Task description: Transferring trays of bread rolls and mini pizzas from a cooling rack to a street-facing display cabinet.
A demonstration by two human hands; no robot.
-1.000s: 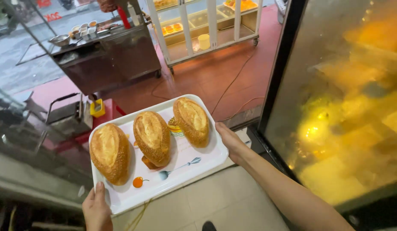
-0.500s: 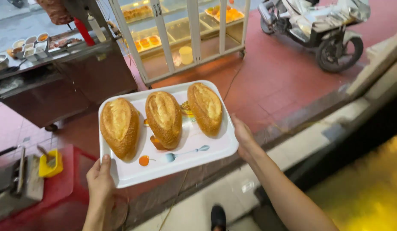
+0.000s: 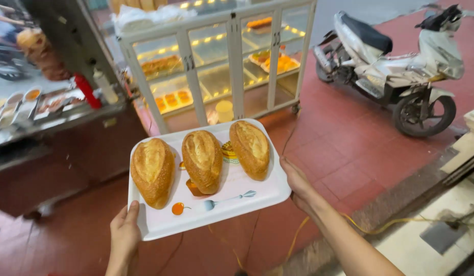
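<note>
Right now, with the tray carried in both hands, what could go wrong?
The three bread loaves lie loose on the white tray, which has only a low rim; a tilt could roll them off. The left hand and right hand grip only the tray's edges, so it might slip. A yellow cable crosses the floor nearby, a possible trip hazard.

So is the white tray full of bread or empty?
Partly full: the tray carries three bread loaves side by side, with bare space along its near edge, held by left hand and right hand.

I count three bread loaves (image 3: 202, 159) on one white tray (image 3: 232, 197), and one scooter (image 3: 395, 66) beyond the tray.
</note>
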